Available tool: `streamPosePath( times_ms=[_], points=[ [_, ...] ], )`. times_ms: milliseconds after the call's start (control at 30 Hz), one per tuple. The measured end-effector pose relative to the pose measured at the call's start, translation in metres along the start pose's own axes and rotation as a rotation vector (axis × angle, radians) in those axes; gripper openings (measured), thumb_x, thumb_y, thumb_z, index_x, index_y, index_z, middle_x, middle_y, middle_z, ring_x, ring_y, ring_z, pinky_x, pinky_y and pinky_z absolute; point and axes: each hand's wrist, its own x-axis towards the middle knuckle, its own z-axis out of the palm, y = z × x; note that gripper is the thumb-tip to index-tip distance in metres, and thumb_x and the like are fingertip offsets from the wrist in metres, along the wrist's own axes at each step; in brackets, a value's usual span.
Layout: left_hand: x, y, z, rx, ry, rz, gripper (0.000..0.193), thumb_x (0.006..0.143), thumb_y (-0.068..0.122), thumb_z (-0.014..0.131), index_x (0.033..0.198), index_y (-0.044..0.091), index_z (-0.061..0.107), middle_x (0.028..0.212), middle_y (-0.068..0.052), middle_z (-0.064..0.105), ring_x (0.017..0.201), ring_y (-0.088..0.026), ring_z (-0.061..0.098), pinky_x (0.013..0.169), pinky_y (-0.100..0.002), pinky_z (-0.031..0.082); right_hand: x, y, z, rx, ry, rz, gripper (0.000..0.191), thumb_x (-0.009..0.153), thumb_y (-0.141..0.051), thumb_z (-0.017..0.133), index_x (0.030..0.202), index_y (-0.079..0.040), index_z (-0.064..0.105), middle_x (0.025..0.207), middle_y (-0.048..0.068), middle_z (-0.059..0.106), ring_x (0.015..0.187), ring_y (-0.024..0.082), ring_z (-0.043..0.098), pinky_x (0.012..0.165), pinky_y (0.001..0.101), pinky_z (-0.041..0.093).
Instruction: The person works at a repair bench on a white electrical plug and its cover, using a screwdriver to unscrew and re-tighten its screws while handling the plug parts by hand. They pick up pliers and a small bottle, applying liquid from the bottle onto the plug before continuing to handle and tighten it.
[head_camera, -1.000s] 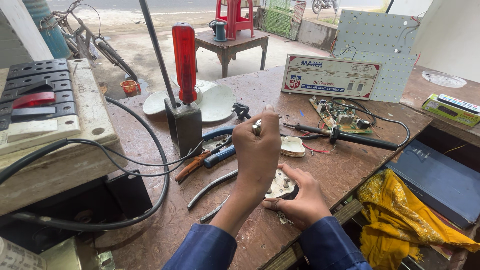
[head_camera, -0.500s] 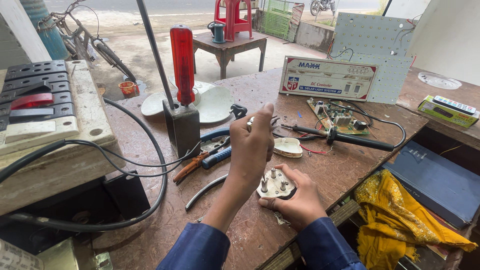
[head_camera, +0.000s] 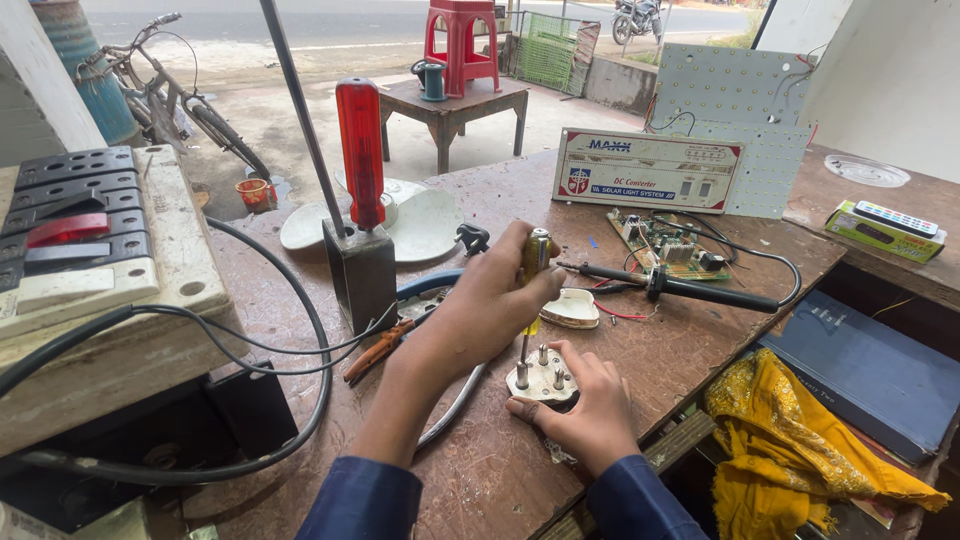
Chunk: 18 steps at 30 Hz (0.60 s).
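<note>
Our left hand (head_camera: 480, 310) is closed around a yellow screwdriver (head_camera: 533, 275), held upright so its tip meets the plug (head_camera: 541, 378). Our right hand (head_camera: 590, 415) pins the plug, pins up, on the table (head_camera: 480, 470) to steady it.

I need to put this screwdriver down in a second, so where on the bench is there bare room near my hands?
Bare bench top lies right of the plug base, between the soldering iron and the bench's front edge. More lies near the front edge left of your left hand. Behind the hands it is crowded: pliers, white cover, circuit board.
</note>
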Motion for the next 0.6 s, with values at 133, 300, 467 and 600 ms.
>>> streamPosePath(
  times_ms=[133, 300, 467, 600],
  points=[
    [-0.005, 0.019, -0.007, 0.182, 0.042, -0.071, 0.049, 0.087, 0.036, 0.073, 0.123, 0.009, 0.054, 0.078, -0.016, 0.071, 0.073, -0.026, 0.072, 0.066, -0.043, 0.054, 0.001, 0.003, 0.003, -0.028, -0.035, 0.059, 0.095, 0.055, -0.057, 0.091, 0.134, -0.014, 0.062, 0.109, 0.009, 0.067, 0.109, 0.029, 0.059, 0.098, 0.0441, 0.048],
    [-0.007, 0.026, -0.001, 0.326, 0.099, 0.091, 0.041, 0.094, 0.035, 0.071, 0.125, 0.011, 0.058, 0.087, -0.017, 0.074, 0.087, -0.031, 0.075, 0.074, -0.045, 0.055, 0.001, 0.003, 0.002, -0.057, -0.037, 0.054, 0.101, 0.055, -0.06, 0.091, 0.138, -0.013, 0.057, 0.111, 0.009, 0.065, 0.11, 0.028, 0.058, 0.098, 0.0444, 0.047],
    [-0.006, 0.022, -0.009, 0.189, 0.078, 0.372, 0.043, 0.091, 0.014, 0.071, 0.128, -0.001, 0.055, 0.107, -0.023, 0.071, 0.1, -0.035, 0.07, 0.08, -0.046, 0.054, 0.0, 0.001, 0.0, -0.068, -0.067, 0.074, 0.1, 0.056, -0.061, 0.089, 0.143, -0.022, 0.059, 0.112, 0.006, 0.066, 0.11, 0.027, 0.056, 0.099, 0.0442, 0.047],
    [-0.008, 0.024, -0.017, 0.234, -0.029, -0.013, 0.048, 0.086, 0.025, 0.072, 0.127, 0.007, 0.056, 0.096, -0.015, 0.076, 0.092, -0.025, 0.078, 0.082, -0.042, 0.059, 0.001, 0.0, 0.0, -0.071, -0.078, 0.092, 0.1, 0.057, -0.06, 0.09, 0.143, -0.022, 0.058, 0.109, 0.007, 0.066, 0.11, 0.027, 0.053, 0.098, 0.0431, 0.047]
  ],
)
